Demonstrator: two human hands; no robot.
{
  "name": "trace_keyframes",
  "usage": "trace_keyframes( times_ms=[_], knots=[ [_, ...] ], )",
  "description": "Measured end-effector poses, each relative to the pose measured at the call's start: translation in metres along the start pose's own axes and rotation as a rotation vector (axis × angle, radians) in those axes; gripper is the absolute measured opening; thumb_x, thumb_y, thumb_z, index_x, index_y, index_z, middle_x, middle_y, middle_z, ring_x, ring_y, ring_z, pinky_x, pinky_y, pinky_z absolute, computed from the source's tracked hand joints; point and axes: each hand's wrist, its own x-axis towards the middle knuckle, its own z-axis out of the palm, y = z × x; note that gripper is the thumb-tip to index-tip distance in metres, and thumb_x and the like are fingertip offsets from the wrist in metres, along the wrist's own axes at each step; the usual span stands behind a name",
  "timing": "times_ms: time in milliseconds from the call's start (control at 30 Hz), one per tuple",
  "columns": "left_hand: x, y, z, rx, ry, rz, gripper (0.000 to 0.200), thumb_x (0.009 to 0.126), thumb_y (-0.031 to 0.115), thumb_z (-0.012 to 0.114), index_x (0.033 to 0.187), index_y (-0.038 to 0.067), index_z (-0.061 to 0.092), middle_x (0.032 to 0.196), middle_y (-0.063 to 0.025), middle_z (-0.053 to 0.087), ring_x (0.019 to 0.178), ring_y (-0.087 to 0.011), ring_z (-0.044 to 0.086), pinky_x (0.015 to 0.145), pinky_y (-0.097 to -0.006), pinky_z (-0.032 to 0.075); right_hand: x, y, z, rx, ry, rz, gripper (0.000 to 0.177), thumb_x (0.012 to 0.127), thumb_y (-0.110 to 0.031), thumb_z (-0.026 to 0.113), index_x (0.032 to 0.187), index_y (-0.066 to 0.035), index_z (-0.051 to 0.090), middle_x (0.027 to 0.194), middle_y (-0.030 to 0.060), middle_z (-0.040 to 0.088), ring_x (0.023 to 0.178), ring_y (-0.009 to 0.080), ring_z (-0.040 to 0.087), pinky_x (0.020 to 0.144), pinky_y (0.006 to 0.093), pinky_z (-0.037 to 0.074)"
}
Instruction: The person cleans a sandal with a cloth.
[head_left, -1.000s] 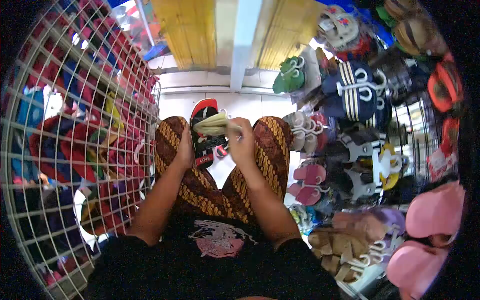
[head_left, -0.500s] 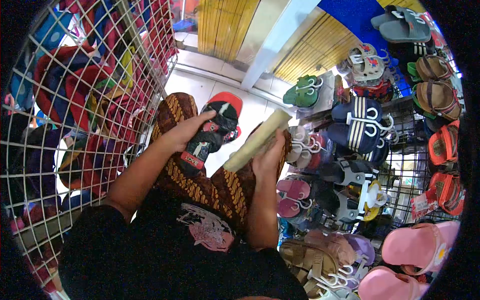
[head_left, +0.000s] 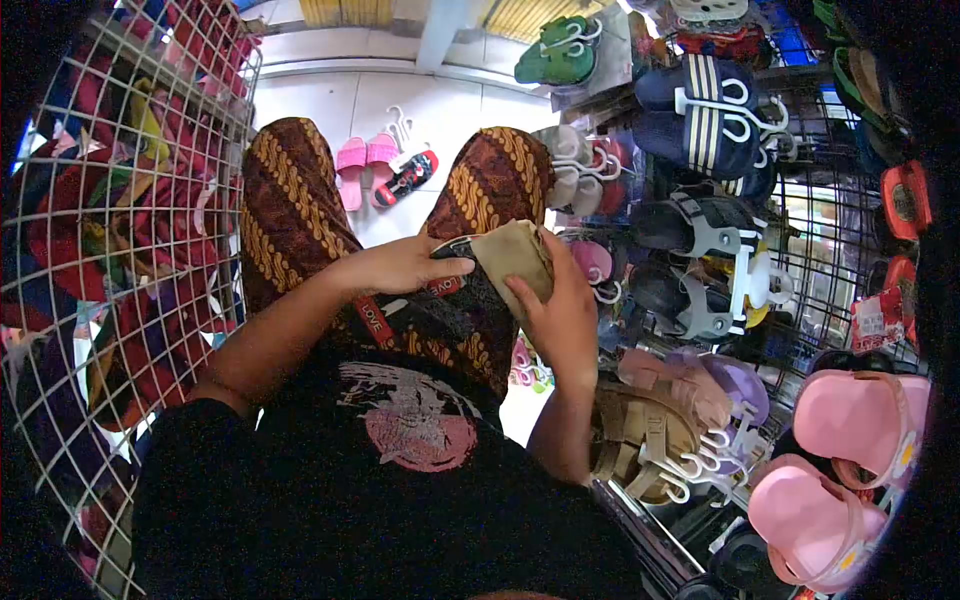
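Observation:
My left hand (head_left: 405,268) is closed on a black sandal (head_left: 447,287) with a red "LOVE" patch, its thumb on top. A second "LOVE" sandal (head_left: 373,322) lies on my lap beside it, partly hidden under my left wrist. My right hand (head_left: 562,312) grips a folded khaki cloth (head_left: 513,262), thumb across its face. The cloth's left edge meets the sandal near my left fingertips. Both hands are above the brown batik trousers (head_left: 285,205) on my legs.
On the tiled floor (head_left: 300,98) ahead lie pink slippers (head_left: 365,160) and a red-edged slipper (head_left: 408,178). A wire cage (head_left: 130,180) of colourful fabric items stands left. To the right, a rack holds navy striped slides (head_left: 705,110), brown sandals (head_left: 645,430) and pink clogs (head_left: 850,420).
The sandals have come back from between my knees towards my lap. My right hand has brought the cloth down against one. The view has tilted, showing slippers on the floor.

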Motion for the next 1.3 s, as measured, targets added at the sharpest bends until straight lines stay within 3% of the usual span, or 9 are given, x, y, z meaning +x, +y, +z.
trace_keyframes(
  times_ms=[133, 300, 400, 500, 533, 733, 933, 1167, 1300],
  knots=[
    [0.006, 0.0, 0.005, 0.088, 0.012, -0.017, 0.065, 0.093, 0.063, 0.053, 0.102, 0.001, 0.069, 0.082, -0.0172, 0.068, 0.079, -0.0256, 0.065, 0.077, -0.039, 0.05, 0.016, -0.001, 0.039, -0.026, 0.229, 0.001, 0.068, 0.09, -0.041, 0.067, 0.147, -0.012, 0.043, 0.123, 0.0242, 0.057, 0.113, 0.0422, 0.055, 0.099, 0.0494, 0.043],
    [0.008, -0.01, 0.004, -0.049, 0.069, 0.062, 0.065, 0.093, 0.064, 0.053, 0.098, 0.002, 0.069, 0.086, -0.0132, 0.07, 0.083, -0.0223, 0.065, 0.079, -0.0374, 0.05, 0.001, 0.005, 0.014, 0.031, -0.041, 0.092, 0.063, 0.091, -0.038, 0.065, 0.148, -0.024, 0.042, 0.121, 0.0239, 0.054, 0.111, 0.0428, 0.055, 0.097, 0.0503, 0.044],
    [0.007, 0.001, -0.004, 0.013, -0.065, -0.083, 0.055, 0.092, 0.056, 0.061, 0.103, 0.003, 0.068, 0.098, -0.0112, 0.072, 0.091, -0.0198, 0.066, 0.084, -0.0356, 0.05, -0.001, 0.005, 0.011, -0.062, -0.046, 0.105, 0.064, 0.091, -0.035, 0.065, 0.149, -0.028, 0.041, 0.122, 0.0221, 0.053, 0.113, 0.0417, 0.054, 0.097, 0.0502, 0.045],
    [-0.003, 0.006, -0.003, 0.014, -0.117, 0.215, 0.046, 0.089, 0.045, 0.07, 0.108, 0.003, 0.067, 0.102, -0.0095, 0.072, 0.094, -0.0185, 0.065, 0.086, -0.0341, 0.049, 0.02, -0.005, 0.041, -0.168, 0.178, -0.01, 0.055, 0.091, -0.023, 0.066, 0.144, -0.02, 0.05, 0.126, 0.0191, 0.054, 0.115, 0.0369, 0.055, 0.098, 0.0423, 0.045],
    [-0.006, 0.013, -0.007, 0.064, -0.118, 0.162, 0.04, 0.087, 0.034, 0.075, 0.11, 0.003, 0.067, 0.099, -0.0082, 0.071, 0.091, -0.0172, 0.064, 0.084, -0.0337, 0.05, 0.027, -0.006, 0.044, -0.164, 0.256, -0.106, 0.047, 0.092, -0.02, 0.065, 0.139, -0.019, 0.056, 0.129, 0.0195, 0.051, 0.117, 0.0388, 0.054, 0.099, 0.0429, 0.044],
    [0.015, -0.026, -0.008, -0.125, -0.147, 0.099, 0.038, 0.09, 0.033, 0.072, 0.114, 0.004, 0.067, 0.098, -0.0062, 0.071, 0.091, -0.0162, 0.064, 0.085, -0.0328, 0.049, -0.008, 0.009, 0.008, 0.012, -0.078, 0.047, 0.036, 0.095, -0.031, 0.063, 0.129, -0.021, 0.065, 0.136, 0.0228, 0.044, 0.123, 0.0431, 0.049, 0.104, 0.0479, 0.042],
    [0.011, -0.014, -0.004, -0.026, -0.057, 0.129, 0.034, 0.09, 0.033, 0.071, 0.11, 0.005, 0.069, 0.098, -0.007, 0.072, 0.091, -0.016, 0.064, 0.085, -0.0324, 0.049, 0.026, 0.004, 0.042, -0.018, 0.133, -0.039, 0.035, 0.091, -0.028, 0.067, 0.125, -0.018, 0.068, 0.126, 0.0226, 0.053, 0.116, 0.0419, 0.054, 0.1, 0.0435, 0.044],
    [0.012, -0.02, -0.008, -0.064, -0.108, 0.121, 0.034, 0.091, 0.033, 0.071, 0.11, 0.005, 0.068, 0.097, -0.0077, 0.072, 0.09, -0.0161, 0.064, 0.085, -0.0325, 0.049, 0.004, 0.008, 0.022, -0.103, 0.005, -0.045, 0.037, 0.094, -0.03, 0.063, 0.13, -0.018, 0.064, 0.129, 0.0247, 0.05, 0.119, 0.043, 0.052, 0.102, 0.046, 0.043],
    [0.01, -0.022, -0.01, -0.134, -0.123, 0.119, 0.034, 0.091, 0.032, 0.07, 0.11, 0.005, 0.068, 0.095, -0.0075, 0.071, 0.088, -0.0156, 0.063, 0.084, -0.0327, 0.049, -0.007, 0.002, 0.01, -0.097, -0.026, 0.069, 0.037, 0.088, -0.024, 0.072, 0.124, -0.017, 0.069, 0.126, 0.0226, 0.054, 0.114, 0.0409, 0.056, 0.098, 0.043, 0.046]
  ],
)
